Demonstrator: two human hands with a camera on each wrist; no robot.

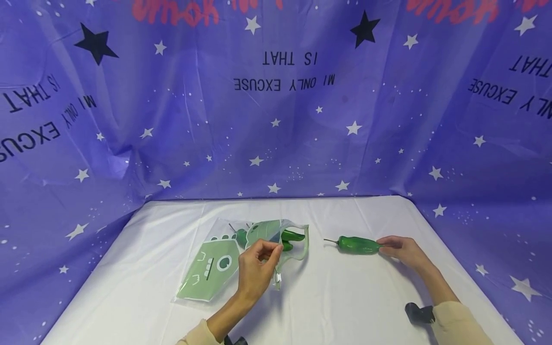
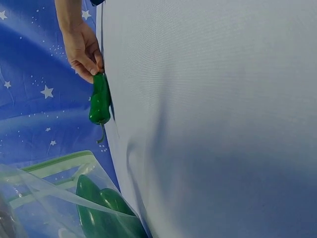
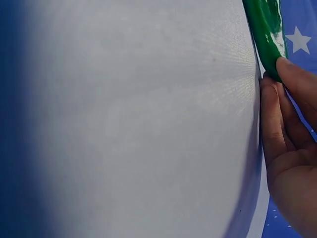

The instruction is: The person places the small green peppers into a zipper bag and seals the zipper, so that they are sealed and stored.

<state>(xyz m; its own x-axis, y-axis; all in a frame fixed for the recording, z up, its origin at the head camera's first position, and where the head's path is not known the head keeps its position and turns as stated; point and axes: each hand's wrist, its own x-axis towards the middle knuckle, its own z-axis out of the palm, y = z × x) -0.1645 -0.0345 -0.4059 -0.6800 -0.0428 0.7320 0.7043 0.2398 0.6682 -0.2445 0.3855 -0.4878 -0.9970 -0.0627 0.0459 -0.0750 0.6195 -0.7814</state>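
A clear zip bag (image 1: 209, 275) with a green cartoon monster print lies on the left of the table, its mouth spread toward the right. Green peppers (image 1: 293, 235) show inside it; in the left wrist view two of these peppers (image 2: 89, 203) lie side by side behind the plastic. My left hand (image 1: 255, 270) pinches the bag near its mouth between thumb and fingers. Right of the bag, my right hand (image 1: 405, 251) pinches a long green pepper (image 1: 359, 245) by its tip, stem toward the bag. In the right wrist view, thumb and fingers meet on the pepper's end (image 3: 271, 44).
A white cloth covers the table (image 1: 345, 302). Behind and at both sides hangs a purple curtain (image 1: 297, 139) with stars and lettering. A white zip slider (image 1: 278, 277) hangs at the bag's near edge.
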